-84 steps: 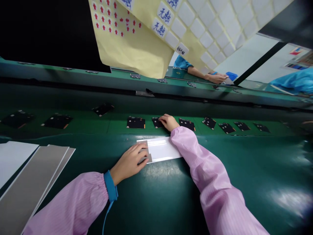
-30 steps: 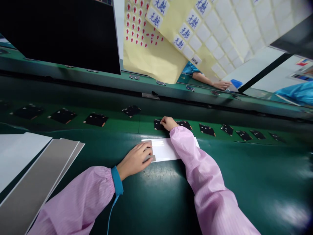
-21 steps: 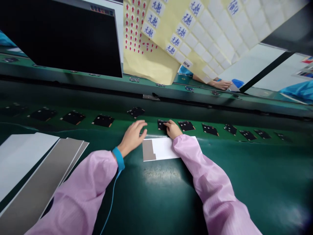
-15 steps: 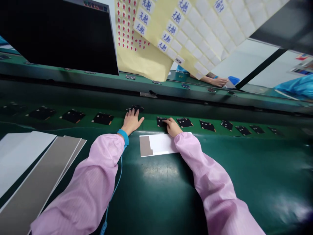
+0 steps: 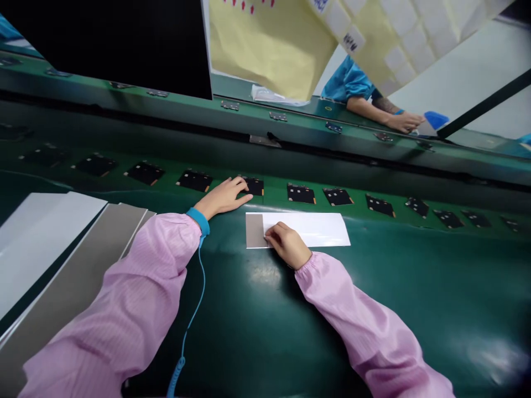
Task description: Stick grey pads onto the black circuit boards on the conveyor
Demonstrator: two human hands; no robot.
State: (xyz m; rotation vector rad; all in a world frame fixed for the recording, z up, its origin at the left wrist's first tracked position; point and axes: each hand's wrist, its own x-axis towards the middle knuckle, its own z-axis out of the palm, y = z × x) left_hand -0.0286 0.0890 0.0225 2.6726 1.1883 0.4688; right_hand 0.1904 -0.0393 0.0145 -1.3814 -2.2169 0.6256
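My left hand (image 5: 226, 196) lies with its fingers spread over a flat black circuit board (image 5: 255, 187) on the green strip. Its fingertips cover the left part of that board. My right hand (image 5: 287, 241) is over a white sheet with a grey left end (image 5: 319, 228). Its thumb and forefinger are pinched together at the line where grey meets white. Whatever is between those fingertips is too small to make out. Just beyond the sheet lies another black board (image 5: 301, 193) with small pale squares on it, apart from both hands.
More black boards (image 5: 194, 180) lie in a row along the strip. Grey and white sheets (image 5: 91, 249) are stacked at the left. A dark screen (image 5: 124, 44) and yellow sticker sheets (image 5: 269, 44) hang ahead. A blue coiled cord (image 5: 178, 367) runs from my left wristband. Across the line, a co-worker's hands (image 5: 404, 121) show.
My right hand has left the board on the strip and come back to the sheet. My left hand has shifted over its board, which shows more now. The view has tilted down.
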